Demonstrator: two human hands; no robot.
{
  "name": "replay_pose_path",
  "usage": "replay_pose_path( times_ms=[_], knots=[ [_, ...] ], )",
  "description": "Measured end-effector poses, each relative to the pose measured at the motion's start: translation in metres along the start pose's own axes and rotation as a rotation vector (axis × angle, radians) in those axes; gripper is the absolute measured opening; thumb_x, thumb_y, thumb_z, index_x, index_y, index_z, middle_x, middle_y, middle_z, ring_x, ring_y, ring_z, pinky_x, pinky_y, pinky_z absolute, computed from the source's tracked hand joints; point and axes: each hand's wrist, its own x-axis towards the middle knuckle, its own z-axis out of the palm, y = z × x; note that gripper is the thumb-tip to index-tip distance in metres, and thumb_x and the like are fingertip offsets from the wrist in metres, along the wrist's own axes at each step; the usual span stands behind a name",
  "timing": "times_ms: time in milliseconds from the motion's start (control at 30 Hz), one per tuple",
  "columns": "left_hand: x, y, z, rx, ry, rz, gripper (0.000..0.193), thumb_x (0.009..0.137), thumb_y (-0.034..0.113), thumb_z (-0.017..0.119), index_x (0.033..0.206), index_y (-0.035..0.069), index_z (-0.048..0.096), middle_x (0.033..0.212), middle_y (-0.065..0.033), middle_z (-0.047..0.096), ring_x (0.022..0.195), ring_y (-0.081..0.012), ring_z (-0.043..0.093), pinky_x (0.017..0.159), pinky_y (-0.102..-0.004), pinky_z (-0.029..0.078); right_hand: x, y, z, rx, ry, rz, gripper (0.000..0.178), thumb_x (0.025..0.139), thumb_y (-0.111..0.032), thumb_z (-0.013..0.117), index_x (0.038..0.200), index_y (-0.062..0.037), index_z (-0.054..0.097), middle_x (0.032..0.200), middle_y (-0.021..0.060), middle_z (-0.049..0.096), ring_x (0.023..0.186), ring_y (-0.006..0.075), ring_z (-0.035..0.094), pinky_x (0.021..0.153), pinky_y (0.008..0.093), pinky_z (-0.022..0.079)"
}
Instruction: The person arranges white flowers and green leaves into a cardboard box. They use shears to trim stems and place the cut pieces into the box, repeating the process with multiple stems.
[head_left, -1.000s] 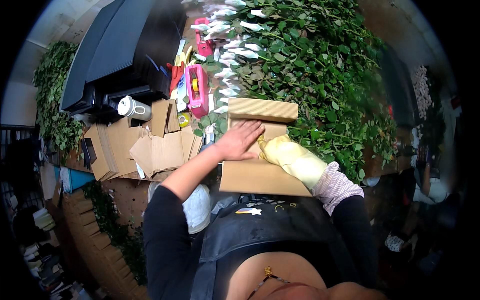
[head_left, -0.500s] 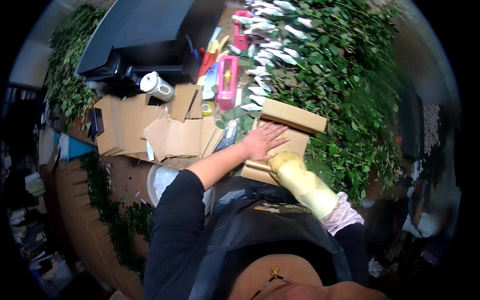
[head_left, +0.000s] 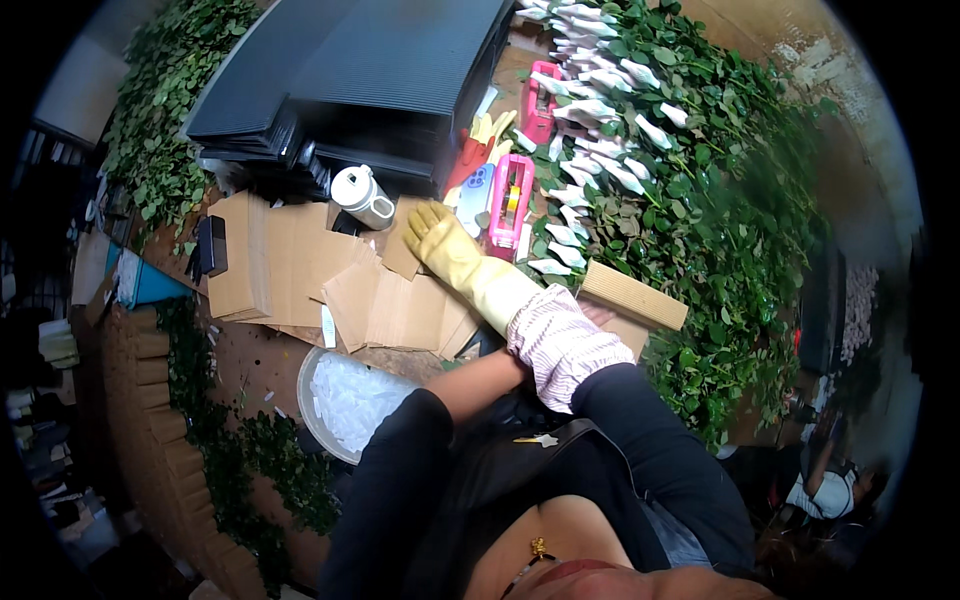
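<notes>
Since the earlier frames the right hand, in its yellow rubber glove, had left the corrugated cardboard piece and reached across to the loose brown cardboard sheets, its fingers together and laid flat on the top sheet's upper edge. The left hand had slipped out of sight: its forearm ran under the right's striped cuff, so its fingers could not be made out. The cardboard piece lay against the rose stems, partly covered by the sleeve. A pink tape dispenser stood just right of the glove, a white mug to its left, leaving a narrow gap.
</notes>
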Motion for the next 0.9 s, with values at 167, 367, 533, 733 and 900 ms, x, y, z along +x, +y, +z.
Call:
replay_pose_path(
  times_ms=[167,367,533,733,900],
  knots=[
    [0.005,-0.008,0.012,-0.076,0.033,0.025,0.058,0.111,0.039,0.038,0.160,0.008,0.034,0.166,-0.0148,0.035,0.150,-0.0286,0.037,0.127,-0.0420,0.025,-0.015,0.038,-0.060,0.437,0.139,0.029,0.009,0.079,-0.016,0.068,0.083,-0.0098,0.071,0.092,0.0080,0.066,0.103,0.0267,0.065,0.095,0.0389,0.050],
    [0.008,0.029,-0.019,-0.349,-0.165,-0.315,0.065,0.108,0.036,0.045,0.164,0.007,0.027,0.171,-0.0139,0.025,0.156,-0.0287,0.028,0.129,-0.0427,0.020,-0.112,0.100,-0.211,1.218,-0.237,0.910,0.022,0.094,-0.029,0.071,0.105,-0.0105,0.075,0.096,0.0151,0.072,0.097,0.0350,0.071,0.084,0.0462,0.056],
    [0.025,0.054,-0.055,0.041,-0.387,-0.173,0.066,0.102,0.039,0.058,0.157,0.006,0.042,0.165,-0.0179,0.036,0.154,-0.0346,0.032,0.128,-0.0452,0.023,-0.127,0.117,-0.223,1.026,-0.460,1.002,0.022,0.097,-0.032,0.069,0.101,-0.0098,0.072,0.109,0.0169,0.073,0.096,0.0351,0.071,0.083,0.0455,0.057],
    [0.018,0.062,-0.061,0.425,-0.274,-0.054,0.073,0.093,0.051,0.064,0.150,0.008,0.049,0.150,-0.0187,0.053,0.140,-0.0391,0.047,0.122,-0.0522,0.031,-0.198,0.118,-0.251,1.050,-0.050,1.129,0.024,0.102,-0.030,0.065,0.114,-0.0107,0.072,0.116,0.0090,0.074,0.101,0.0253,0.071,0.089,0.0374,0.056],
    [0.024,0.055,-0.052,0.552,-0.205,-0.081,0.077,0.092,0.052,0.063,0.152,0.006,0.046,0.151,-0.0186,0.052,0.143,-0.0339,0.044,0.123,-0.0493,0.028,-0.277,0.094,-0.253,1.534,-0.655,1.562,0.019,0.103,-0.027,0.067,0.109,-0.0091,0.069,0.095,-0.0030,0.070,0.081,0.0063,0.063,0.071,0.0249,0.055]
  ],
)
